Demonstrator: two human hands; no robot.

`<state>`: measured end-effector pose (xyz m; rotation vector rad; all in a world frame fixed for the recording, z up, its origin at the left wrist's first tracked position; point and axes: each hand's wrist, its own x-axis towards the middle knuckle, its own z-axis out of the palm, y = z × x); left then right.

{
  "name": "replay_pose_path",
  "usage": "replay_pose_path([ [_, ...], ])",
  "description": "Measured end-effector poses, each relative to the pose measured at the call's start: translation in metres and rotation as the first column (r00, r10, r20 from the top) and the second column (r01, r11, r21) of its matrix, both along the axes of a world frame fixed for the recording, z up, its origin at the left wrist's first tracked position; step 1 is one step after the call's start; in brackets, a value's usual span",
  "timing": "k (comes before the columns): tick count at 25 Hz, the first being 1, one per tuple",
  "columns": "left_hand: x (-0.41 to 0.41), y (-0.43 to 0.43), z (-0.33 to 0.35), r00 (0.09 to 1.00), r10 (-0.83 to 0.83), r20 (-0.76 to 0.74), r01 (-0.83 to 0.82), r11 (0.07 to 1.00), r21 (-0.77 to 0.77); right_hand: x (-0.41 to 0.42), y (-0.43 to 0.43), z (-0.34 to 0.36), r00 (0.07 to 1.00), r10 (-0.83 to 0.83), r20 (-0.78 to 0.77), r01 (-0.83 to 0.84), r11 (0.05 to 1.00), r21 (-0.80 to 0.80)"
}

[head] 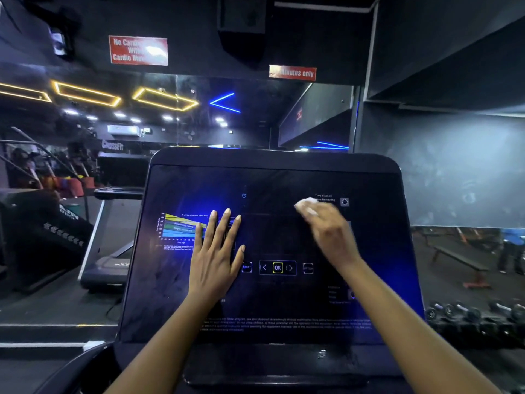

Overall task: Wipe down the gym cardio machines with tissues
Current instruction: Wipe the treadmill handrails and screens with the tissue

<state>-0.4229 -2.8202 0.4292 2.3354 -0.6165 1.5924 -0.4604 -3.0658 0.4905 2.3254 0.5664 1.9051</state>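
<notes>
A large dark console panel [272, 305] of a cardio machine fills the middle of the view, with a coloured heart-rate chart [177, 228] at its left and an OK button [277, 267] in the centre. My left hand [216, 257] lies flat on the panel with fingers straight and spread, just right of the chart. My right hand [331, 234] is blurred and holds a crumpled white tissue [306, 206] against the upper right part of the panel, next to the time label.
A mirror wall behind the console reflects the gym, ceiling lights and another treadmill [108, 260] at the left. A dumbbell rack [477, 311] stands low at the right. Red signs [138, 50] hang above.
</notes>
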Motion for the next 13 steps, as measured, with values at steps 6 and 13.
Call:
replay_pose_path([
  [6, -0.017, -0.018, -0.01, 0.999, -0.053, 0.012, 0.052, 0.998, 0.028, -0.019, -0.018, 0.019, 0.998, -0.063, -0.004, 0.061, 0.959, 0.275],
  [13, -0.014, -0.027, -0.025, 1.0, -0.004, -0.027, 0.006, 0.997, 0.079, 0.017, 0.046, 0.03, 0.995, 0.084, -0.059, -0.092, 0.987, -0.134],
])
